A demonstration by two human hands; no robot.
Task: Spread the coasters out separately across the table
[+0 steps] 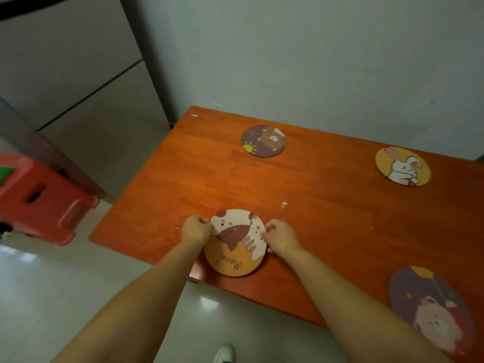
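Several round coasters lie apart on an orange wooden table [327, 218]. An orange cat coaster [235, 244] marked "Meow" sits near the table's front edge. My left hand [195, 227] pinches its left rim and my right hand [279, 235] pinches its right rim. A brown bear coaster [263, 140] lies at the back left. A yellow rabbit coaster [402, 166] lies at the back right. A purple coaster with a pink bear [432, 310] lies at the front right, close to the table edge.
A small pale crumb [284, 204] lies on the table behind the cat coaster. A red plastic stool [44, 197] stands on the tiled floor to the left. A white wall runs behind the table. My white shoe [224, 354] shows below the front edge.
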